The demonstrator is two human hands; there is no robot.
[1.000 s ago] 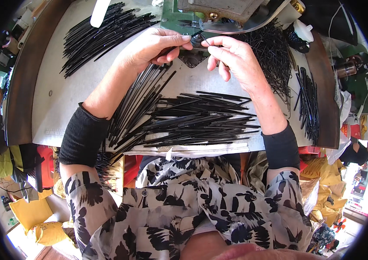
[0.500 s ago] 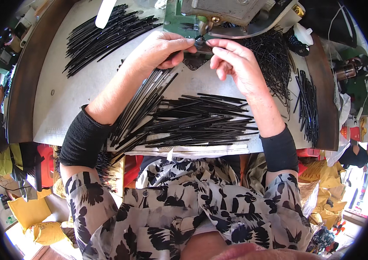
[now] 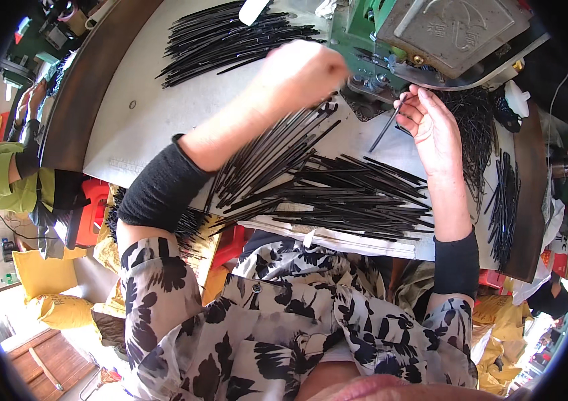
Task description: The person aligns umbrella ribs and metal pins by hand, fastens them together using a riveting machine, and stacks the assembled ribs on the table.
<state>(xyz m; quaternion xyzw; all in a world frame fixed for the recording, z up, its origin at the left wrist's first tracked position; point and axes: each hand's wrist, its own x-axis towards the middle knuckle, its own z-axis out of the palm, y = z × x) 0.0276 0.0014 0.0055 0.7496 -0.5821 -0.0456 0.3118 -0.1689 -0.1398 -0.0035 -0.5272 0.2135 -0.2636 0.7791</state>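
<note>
My right hand (image 3: 433,130), beside the machine's front, pinches one end of a thin black strip (image 3: 384,128) between thumb and fingers. The strip slants down toward the tabletop. To the left, my left hand (image 3: 304,75) is raised over the table, back upward. Motion smears it and its fingers are hidden. Beneath it lies a fanned row of black strips (image 3: 267,157). A larger loose pile of black strips (image 3: 357,197) lies nearer me. Beyond my hands stands a green machine with a grey metal head (image 3: 454,37) and small metal fittings (image 3: 374,81) on its base.
Another heap of black strips (image 3: 230,40) lies at the far left on the pale tabletop (image 3: 120,127). A tangle of thin black pieces (image 3: 471,127) sits right of the machine, with a small bundle (image 3: 503,207) near the dark right edge. A person in green (image 3: 3,175) works at left.
My hands have parted from where they met at the machine. My left hand swung leftward; a strip now shows in my right hand. The whole view has shifted and tilted.
</note>
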